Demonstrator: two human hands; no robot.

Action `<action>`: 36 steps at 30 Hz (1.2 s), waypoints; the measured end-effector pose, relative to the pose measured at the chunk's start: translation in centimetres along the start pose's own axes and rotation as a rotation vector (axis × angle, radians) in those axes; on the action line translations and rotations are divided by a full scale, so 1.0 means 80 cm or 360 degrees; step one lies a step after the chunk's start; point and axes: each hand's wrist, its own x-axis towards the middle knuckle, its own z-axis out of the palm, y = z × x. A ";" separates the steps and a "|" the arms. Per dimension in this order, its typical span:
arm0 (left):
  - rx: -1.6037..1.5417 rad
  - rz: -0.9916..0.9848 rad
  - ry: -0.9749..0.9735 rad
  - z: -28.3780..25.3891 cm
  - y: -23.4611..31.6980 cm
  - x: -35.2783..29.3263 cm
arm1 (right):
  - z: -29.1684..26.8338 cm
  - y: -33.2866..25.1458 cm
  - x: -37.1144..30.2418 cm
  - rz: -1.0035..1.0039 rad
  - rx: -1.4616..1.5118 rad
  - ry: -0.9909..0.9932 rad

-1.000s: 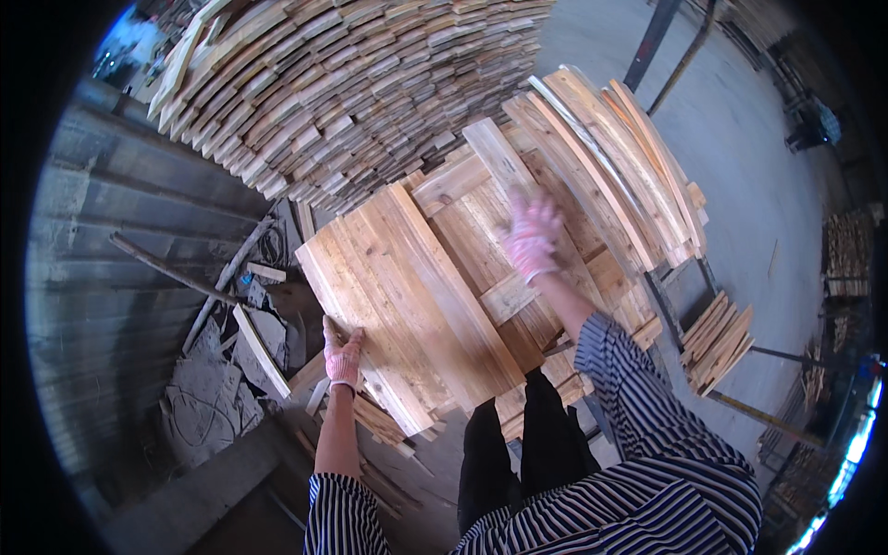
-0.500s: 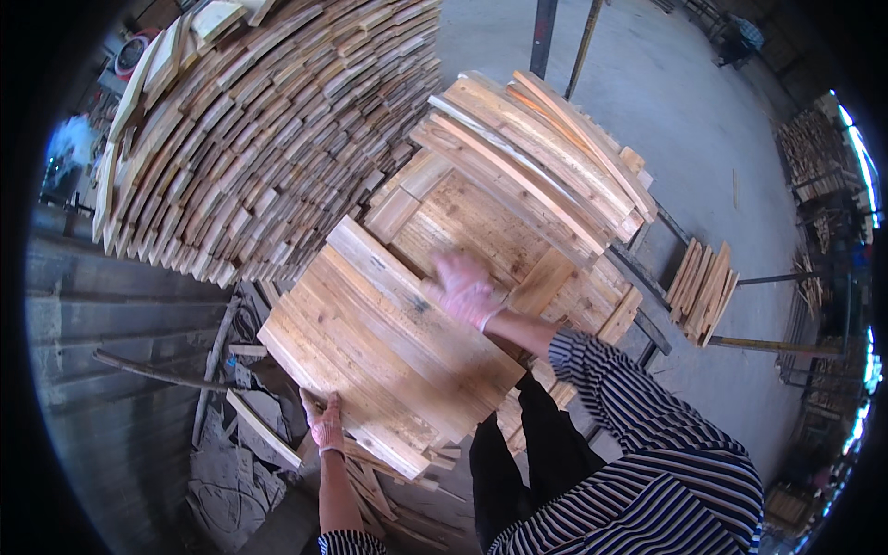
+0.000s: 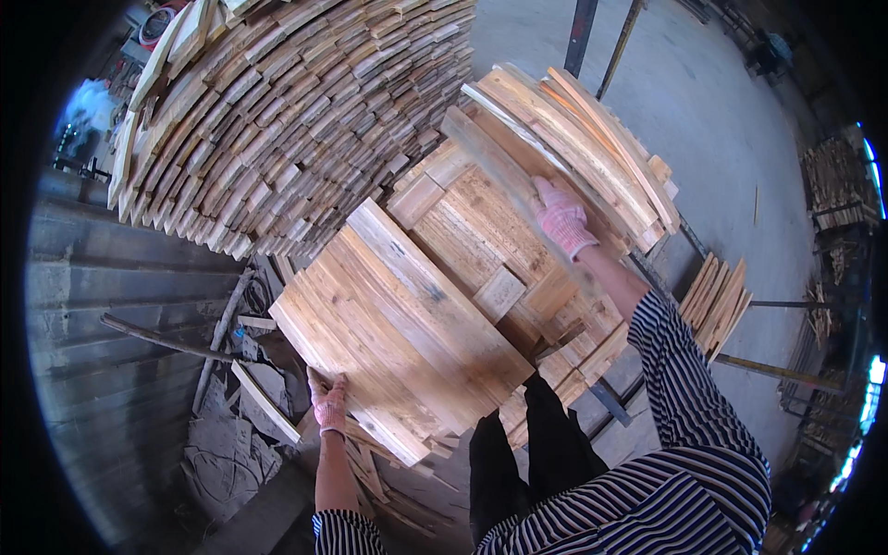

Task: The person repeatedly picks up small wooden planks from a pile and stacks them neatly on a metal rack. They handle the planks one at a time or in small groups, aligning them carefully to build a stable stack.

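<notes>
A row of wooden boards (image 3: 388,314) lies side by side in front of me, just above my legs. My left hand (image 3: 328,402), in a pale pink glove, grips the row's near left edge, its fingertips partly hidden by the wood. Farther right, my gloved right hand (image 3: 562,220) is closed over a wooden board (image 3: 499,166), which is blurred by motion and tilted beside a stack of long boards (image 3: 573,139). Between the row and that stack, shorter wood pieces (image 3: 472,231) form a lower layer, with a small pale block (image 3: 499,294) on it.
A tall pile of cut boards (image 3: 305,129) rises at the far left. Metal bars (image 3: 777,370) and a small bundle of slats (image 3: 714,301) are at the right. Scraps and a bent stick (image 3: 166,338) lie by the corrugated wall (image 3: 120,277). Far off is a person (image 3: 770,54).
My right hand has moved right and away from the row of boards to the stack, and now grips a board there. My left hand stays at the row's edge.
</notes>
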 end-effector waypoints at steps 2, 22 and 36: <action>-0.0006 0.0024 0.0035 -0.020 -0.005 0.005 | 0.023 0.004 -0.030 0.0011 0.1049 -0.0218; 0.0011 -0.0039 -0.0008 0.016 0.003 0.009 | 0.042 0.061 0.062 -0.0238 -0.1402 0.0280; -0.0110 -0.0041 0.0034 0.014 0.007 0.008 | 0.111 0.033 -0.037 -0.0264 0.0554 -0.0359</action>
